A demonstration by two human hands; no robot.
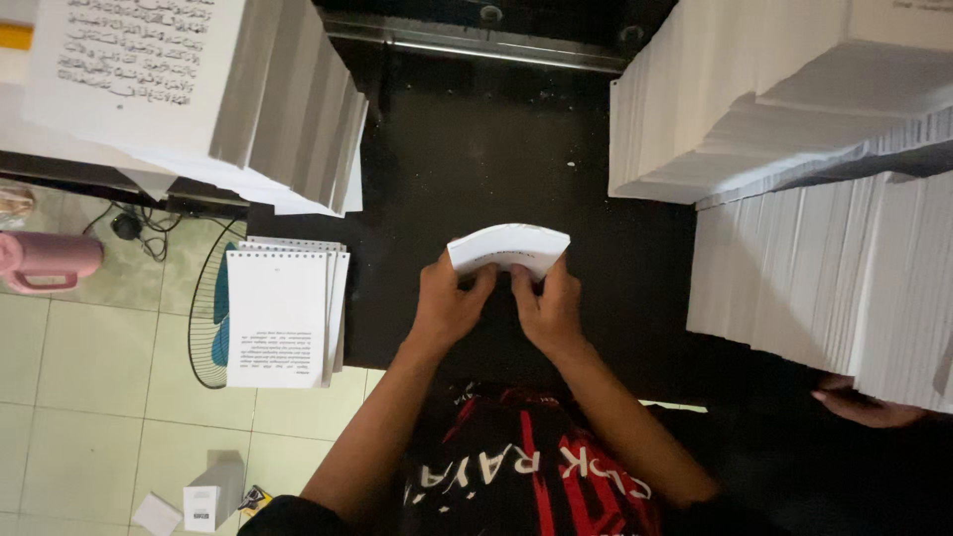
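Both of my hands hold a small stack of white paper sheets (508,247) on edge above the black table (476,149). My left hand (449,298) grips the stack's left lower corner. My right hand (548,303) grips its right lower part, thumb pressed on the near face. The stack bows upward in the middle.
Tall piles of printed white sheets stand at the upper left (199,89) and right (794,89), with more sheet stacks (824,288) at the right. A punched booklet stack (283,313) lies at the table's left edge. Another person's hand (866,405) shows at lower right. A pink jug (45,260) and a fan (210,318) sit on the tiled floor.
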